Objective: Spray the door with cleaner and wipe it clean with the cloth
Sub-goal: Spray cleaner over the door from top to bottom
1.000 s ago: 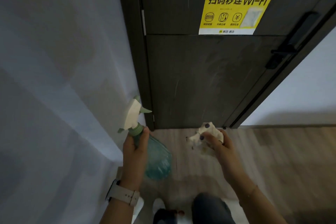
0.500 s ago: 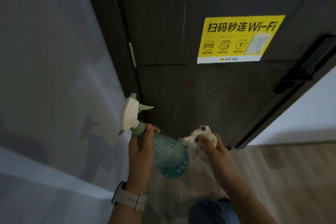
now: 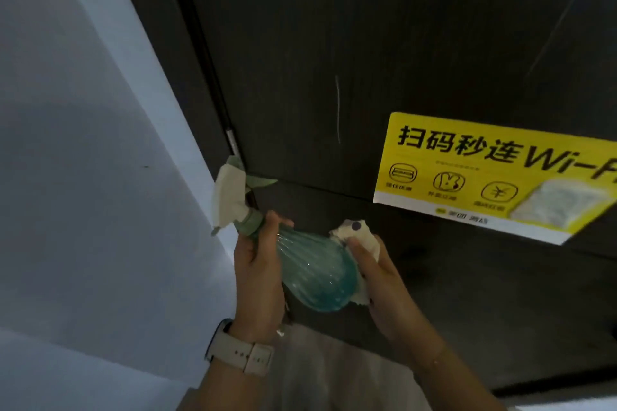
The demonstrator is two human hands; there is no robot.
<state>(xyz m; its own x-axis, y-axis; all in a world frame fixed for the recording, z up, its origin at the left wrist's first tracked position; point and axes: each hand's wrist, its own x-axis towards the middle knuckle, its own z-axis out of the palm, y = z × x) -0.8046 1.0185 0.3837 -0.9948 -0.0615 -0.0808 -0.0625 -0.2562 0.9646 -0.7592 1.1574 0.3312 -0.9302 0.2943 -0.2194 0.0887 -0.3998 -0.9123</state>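
At the far left we see a pale grey-white painted wall [image 3: 83, 177] running up to the dark door frame [image 3: 187, 53]. Next to it we hold, in our left hand [image 3: 257, 274], a translucent teal ribbed plastic spray bottle [image 3: 314, 274] with a white and pale green trigger head [image 3: 230, 200]. The fingers wrap the bottle's neck and upper body, and no finger looks to be on the trigger yet. A beige strap watch [image 3: 240, 355] sits on that wrist. The nozzle points roughly up and right, close to the hinge edge of the dark brown wood-grain door [image 3: 334, 27].

Moving right, our right hand [image 3: 380, 284] grips a crumpled white cloth with a dark spot [image 3: 354, 233], fingers curled round it, and the cloth presses against the round base of the bottle, so the 2 hands meet around it. The cloth is just off the door panel; we cannot tell whether it touches the wood.

Further right a yellow Wi-Fi sticker with black lettering [image 3: 494, 173] is stuck on the door.

We judge the step in hand to be readying the spray, with wiping not yet begun on this upper panel. The next move calls for a finger on the trigger, the nozzle aimed at the panel and the cloth kept clear of the mist, then the cloth laid flat on the wet wood.
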